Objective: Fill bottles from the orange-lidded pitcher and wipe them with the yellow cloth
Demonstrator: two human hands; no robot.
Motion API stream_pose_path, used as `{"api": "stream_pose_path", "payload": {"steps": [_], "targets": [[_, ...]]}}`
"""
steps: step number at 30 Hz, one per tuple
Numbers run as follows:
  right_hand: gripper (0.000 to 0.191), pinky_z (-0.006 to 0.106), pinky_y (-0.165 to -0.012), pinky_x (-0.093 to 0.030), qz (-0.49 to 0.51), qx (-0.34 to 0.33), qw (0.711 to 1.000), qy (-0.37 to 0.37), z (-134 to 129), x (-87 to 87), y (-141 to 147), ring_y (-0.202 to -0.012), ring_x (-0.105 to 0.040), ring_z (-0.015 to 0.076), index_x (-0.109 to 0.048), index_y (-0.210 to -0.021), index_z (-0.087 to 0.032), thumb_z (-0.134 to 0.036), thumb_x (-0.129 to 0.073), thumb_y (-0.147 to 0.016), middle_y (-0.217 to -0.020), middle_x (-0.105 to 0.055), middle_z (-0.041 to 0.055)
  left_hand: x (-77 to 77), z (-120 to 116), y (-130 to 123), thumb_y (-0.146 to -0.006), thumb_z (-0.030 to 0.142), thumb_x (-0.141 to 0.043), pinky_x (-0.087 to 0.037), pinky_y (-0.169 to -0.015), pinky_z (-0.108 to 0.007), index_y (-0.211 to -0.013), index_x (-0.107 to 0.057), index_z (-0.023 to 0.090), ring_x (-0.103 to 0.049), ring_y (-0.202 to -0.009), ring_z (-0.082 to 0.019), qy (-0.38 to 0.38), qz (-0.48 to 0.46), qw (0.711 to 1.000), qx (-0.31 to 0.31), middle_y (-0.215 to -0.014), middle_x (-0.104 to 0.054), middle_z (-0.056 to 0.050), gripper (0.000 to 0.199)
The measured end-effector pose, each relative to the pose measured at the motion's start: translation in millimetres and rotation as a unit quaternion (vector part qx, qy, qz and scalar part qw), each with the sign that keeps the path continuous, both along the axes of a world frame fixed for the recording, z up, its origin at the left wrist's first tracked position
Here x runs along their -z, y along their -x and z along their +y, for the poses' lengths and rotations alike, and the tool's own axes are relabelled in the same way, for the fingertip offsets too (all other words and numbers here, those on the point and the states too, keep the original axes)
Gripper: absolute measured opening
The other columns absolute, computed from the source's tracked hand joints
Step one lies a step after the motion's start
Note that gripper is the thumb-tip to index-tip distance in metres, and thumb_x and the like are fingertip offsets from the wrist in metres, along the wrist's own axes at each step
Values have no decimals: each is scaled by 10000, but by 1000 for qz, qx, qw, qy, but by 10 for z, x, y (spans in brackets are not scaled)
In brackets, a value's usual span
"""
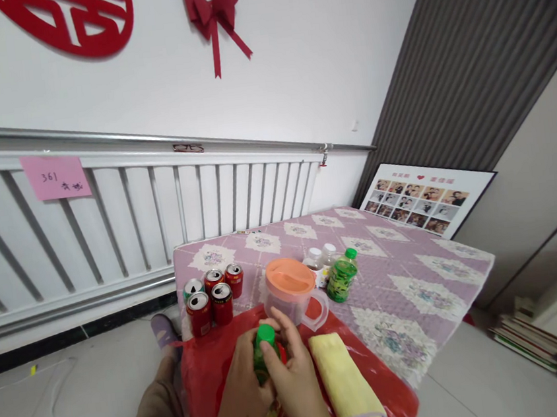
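Note:
Both hands are wrapped around a green bottle with a green cap (266, 334), held over a red plastic bag (370, 371). My left hand (244, 378) grips its left side. My right hand (292, 366) closes on its right side, the thumb near the neck below the cap. Much of the bottle is hidden by the fingers. Just beyond the hands stands a clear pitcher with an orange lid (290, 275). A folded yellow cloth (346, 380) lies on the bag, right of my right hand.
Several open drink cans (222, 302) stand at the table's left edge. Another green bottle (342, 276) and two white-capped containers (329, 251) stand right of the pitcher. A patterned cloth covers the table (377, 291). Behind it are a radiator (218, 198) and a leaning photo board (426, 196).

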State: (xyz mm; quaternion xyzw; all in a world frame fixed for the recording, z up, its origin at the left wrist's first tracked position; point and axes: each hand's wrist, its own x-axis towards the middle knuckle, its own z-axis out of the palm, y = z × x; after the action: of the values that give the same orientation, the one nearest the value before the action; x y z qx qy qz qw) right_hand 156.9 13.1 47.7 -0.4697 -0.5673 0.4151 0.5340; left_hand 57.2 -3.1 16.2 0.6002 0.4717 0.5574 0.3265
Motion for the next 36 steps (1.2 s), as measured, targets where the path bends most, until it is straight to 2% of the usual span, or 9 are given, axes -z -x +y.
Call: {"api": "stream_pose_path", "payload": {"steps": [3, 6, 12, 17, 22, 28, 31, 33, 36], "targets": [[468, 404, -1015, -456, 72, -12, 997, 23, 19, -37, -35, -1182, -571, 233, -540, -1279, -255, -351, -602, -825, -1302, -599, 75, 19, -2, -2, -721, 109, -596, -481, -964, -430, -1227, -520, 190, -589, -1125, -268, 8, 17, 999, -32, -1231, -603, -118, 518], [434, 354, -926, -510, 131, 21, 991, 38, 53, -90, -99, -1112, -607, 217, -557, -1211, -253, -387, -638, -806, -1258, -617, 71, 34, -17, -7, -697, 121, -613, -447, -997, -459, -1231, -506, 173, -576, -1142, -277, 35, 47, 997, -58, -1227, -598, -125, 547], [259, 301, -782, -515, 144, 61, 988, 21, 80, 25, -300, -853, -629, 178, -602, -952, -240, -415, -687, -781, -895, -663, 2, 59, -26, -20, -706, 180, -640, -440, -997, -474, -1242, -488, 174, -575, -1141, -278, 55, 63, 994, -76, -1260, -579, -138, 557], [259, 291, -733, -500, 151, 64, 985, 57, 14, 156, -400, -767, -607, 169, -625, -903, -241, -459, -680, -775, -832, -652, -14, 28, -27, -19, -694, 184, -652, -450, -995, -457, -1229, -500, 170, -591, -1122, -274, 62, 60, 993, -76, -1231, -601, -133, 556], [275, 284, -740, -515, 151, 64, 983, 81, -134, 145, -424, -796, -609, 184, -643, -862, -240, -444, -741, -706, -826, -651, -2, 15, -35, -6, -692, 180, -650, -423, -1024, -461, -1284, -467, 161, -561, -1172, -281, 69, 48, 994, -65, -1282, -573, -142, 620], [306, 287, -630, -528, 208, 17, 971, 119, -255, 169, -439, -665, -595, 163, -637, -848, -250, -485, -755, -690, -762, -625, -18, 4, -48, -7, -663, 152, -658, -406, -1039, -475, -1304, -448, 165, -547, -1192, -290, 84, 16, 995, -51, -1297, -564, -133, 675], [356, 275, -630, -523, 267, -6, 951, 153, -299, 164, -430, -653, -612, 151, -635, -834, -247, -482, -812, -634, -733, -630, -29, 24, -74, 15, -647, 142, -670, -391, -1062, -491, -1341, -419, 167, -504, -1248, -306, 67, 11, 996, -55, -1353, -523, -141, 739], [375, 251, -626, -509, 294, -19, 939, 176, -340, 157, -434, -654, -618, 139, -634, -826, -243, -470, -841, -610, -709, -634, -34, 51, -121, 60, -651, 161, -694, -361, -1091, -512, -1362, -404, 180, -441, -1312, -324, 33, 21, 995, -89, -1410, -472, -144, 768], [367, 230, -615, -485, 290, -56, 936, 191, -414, 163, -472, -655, -612, 128, -629, -822, -239, -484, -828, -635, -698, -647, -26, 73, -258, 172, -728, 220, -692, -392, -1073, -512, -1290, -499, 211, -468, -1284, -320, -41, 68, 988, -135, -1346, -526, -127, 594]]}}
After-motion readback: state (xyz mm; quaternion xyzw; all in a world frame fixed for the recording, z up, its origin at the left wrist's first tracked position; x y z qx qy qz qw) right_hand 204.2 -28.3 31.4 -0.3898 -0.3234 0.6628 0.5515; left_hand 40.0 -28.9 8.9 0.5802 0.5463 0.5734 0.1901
